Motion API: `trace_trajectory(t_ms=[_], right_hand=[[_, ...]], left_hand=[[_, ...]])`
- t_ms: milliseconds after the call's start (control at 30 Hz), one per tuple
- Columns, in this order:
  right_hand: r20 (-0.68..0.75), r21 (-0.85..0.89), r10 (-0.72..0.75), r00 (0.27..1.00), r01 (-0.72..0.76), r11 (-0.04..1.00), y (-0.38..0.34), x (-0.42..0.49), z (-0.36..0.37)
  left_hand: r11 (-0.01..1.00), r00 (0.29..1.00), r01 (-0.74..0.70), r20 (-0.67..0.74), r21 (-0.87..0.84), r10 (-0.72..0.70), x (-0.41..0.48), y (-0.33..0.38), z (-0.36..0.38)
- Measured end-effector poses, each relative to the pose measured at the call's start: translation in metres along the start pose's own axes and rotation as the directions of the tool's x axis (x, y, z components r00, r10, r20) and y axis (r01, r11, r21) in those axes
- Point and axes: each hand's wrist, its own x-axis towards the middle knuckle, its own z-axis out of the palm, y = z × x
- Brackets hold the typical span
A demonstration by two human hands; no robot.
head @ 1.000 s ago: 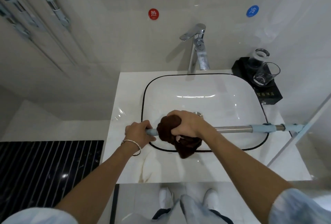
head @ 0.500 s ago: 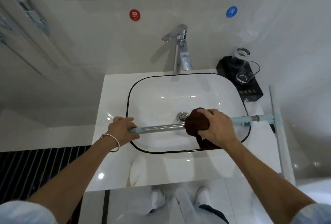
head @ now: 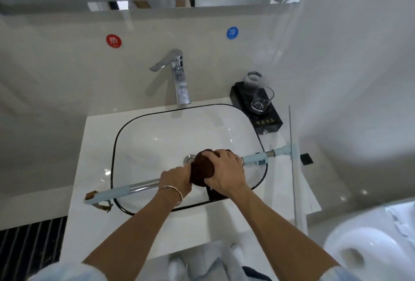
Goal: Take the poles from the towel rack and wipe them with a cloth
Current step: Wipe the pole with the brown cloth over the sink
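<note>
left hand (head: 176, 179) now beside right hand (head: 225, 171) and cloth (head: 199, 171) on pole (head: 143, 185)

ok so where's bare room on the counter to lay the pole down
Bare: the counter strip in front of the basin, and the back left corner. Crowded: a tray with glasses fills the back right corner; the pole overhangs the left strip; left hand and right hand, with the cloth, sit over the basin.
</note>
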Motion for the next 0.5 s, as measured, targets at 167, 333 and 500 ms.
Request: trace_trajectory(t_ms=[167,333,500], right_hand=[[-0.095,-0.016,0.091,0.991,-0.093,0.996,-0.01,-0.006,0.0],[-0.114,0.004,0.038,0.993,-0.038,0.999,0.015,-0.008,-0.011],[-0.054,-0.052,0.033,0.998,-0.036,0.998,0.071,-0.009,-0.038]], left_hand=[[0.994,0.997,-0.053,0.046,-0.096,0.057,0.009,-0.001,-0.007],[0.982,0.982,-0.128,0.125,-0.136,0.145,0.018,-0.003,-0.014],[0.972,0.94,-0.166,0.272,-0.169,0.208,0.023,-0.014,-0.019]])
